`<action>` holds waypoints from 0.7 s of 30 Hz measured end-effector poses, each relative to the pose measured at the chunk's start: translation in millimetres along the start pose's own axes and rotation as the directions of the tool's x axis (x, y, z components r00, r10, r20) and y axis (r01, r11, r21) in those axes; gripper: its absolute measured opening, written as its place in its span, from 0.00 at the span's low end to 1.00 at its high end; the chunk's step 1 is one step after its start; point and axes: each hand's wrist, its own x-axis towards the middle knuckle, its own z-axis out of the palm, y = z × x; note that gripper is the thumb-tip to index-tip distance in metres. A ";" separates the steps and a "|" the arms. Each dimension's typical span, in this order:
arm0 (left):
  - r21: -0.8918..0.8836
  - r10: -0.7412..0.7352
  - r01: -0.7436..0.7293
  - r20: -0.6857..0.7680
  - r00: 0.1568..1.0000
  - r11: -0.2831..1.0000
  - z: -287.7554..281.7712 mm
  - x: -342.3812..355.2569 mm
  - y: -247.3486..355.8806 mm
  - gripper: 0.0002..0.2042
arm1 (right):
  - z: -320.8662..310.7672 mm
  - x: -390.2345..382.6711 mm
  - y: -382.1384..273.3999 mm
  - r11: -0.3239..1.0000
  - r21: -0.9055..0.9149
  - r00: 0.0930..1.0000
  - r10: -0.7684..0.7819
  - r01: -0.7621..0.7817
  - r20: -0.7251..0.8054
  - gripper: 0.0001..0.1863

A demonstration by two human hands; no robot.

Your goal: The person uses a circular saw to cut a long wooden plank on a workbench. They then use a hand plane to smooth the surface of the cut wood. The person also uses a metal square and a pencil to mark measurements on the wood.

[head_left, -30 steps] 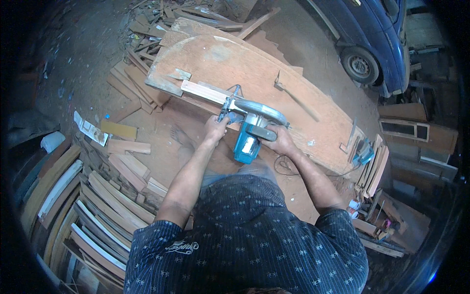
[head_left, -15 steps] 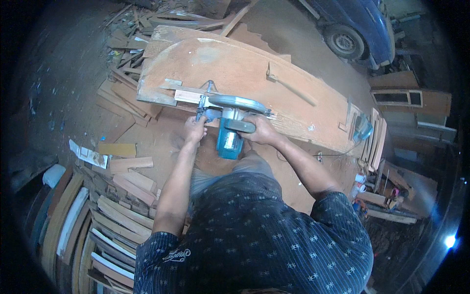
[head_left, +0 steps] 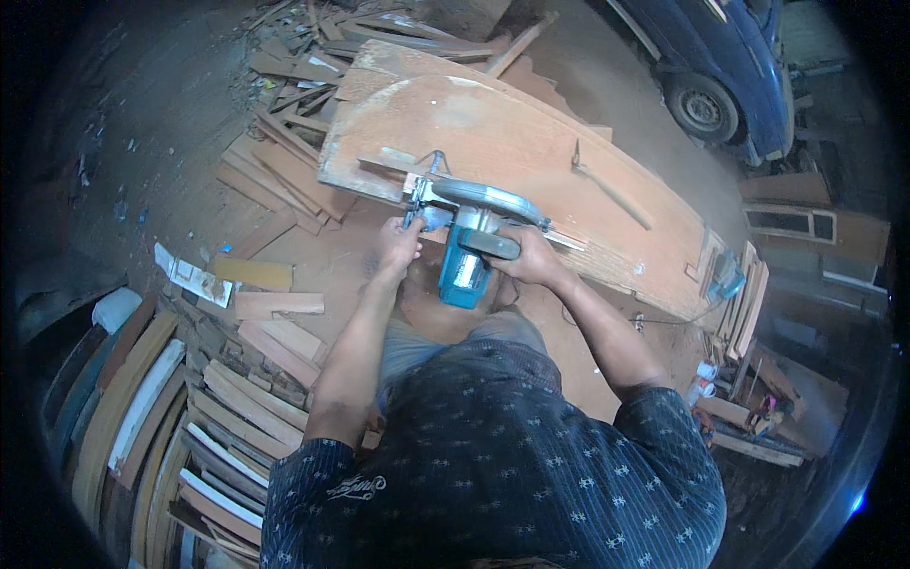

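My right hand is wrapped round the rear handle of a teal circular saw with a grey blade guard. At the saw's front left, my left hand has its fingers closed on the metal front fitting of the base. Beneath the saw lies a narrow strip of wood, part of it showing to the right of the guard. It rests along the near edge of a large worn wooden board. The blade itself is hidden. A long-handled tool with a narrow metal head lies on the board, right of the saw.
A teal power tool with a cord sits at the board's right end, beside stacked strips. Scrap wood is heaped at the far left. Curved wooden pieces stand at the near left. A blue vehicle is at the far right.
The saw and both hands have moved left along the wood strip, toward the board's left end. More strip shows right of the guard and less to its left. The whole view has shifted.
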 end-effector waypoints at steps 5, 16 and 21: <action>-0.011 0.018 -0.018 0.008 1.000 1.000 -24.3 9.5 5.5 0.17 | 10.3 19.1 -14.7 1.000 0.002 0.999 0.009 -0.009 0.032 0.14; 0.088 0.033 -0.034 0.014 0.999 0.996 -76.9 27.9 24.6 0.19 | 30.7 56.8 -53.1 0.999 0.030 0.996 -0.032 0.029 0.086 0.17; 0.027 0.012 -0.011 -0.036 0.999 1.000 -111.6 47.0 26.8 0.21 | 48.6 89.5 -72.0 0.996 -0.075 0.992 -0.030 0.040 0.126 0.19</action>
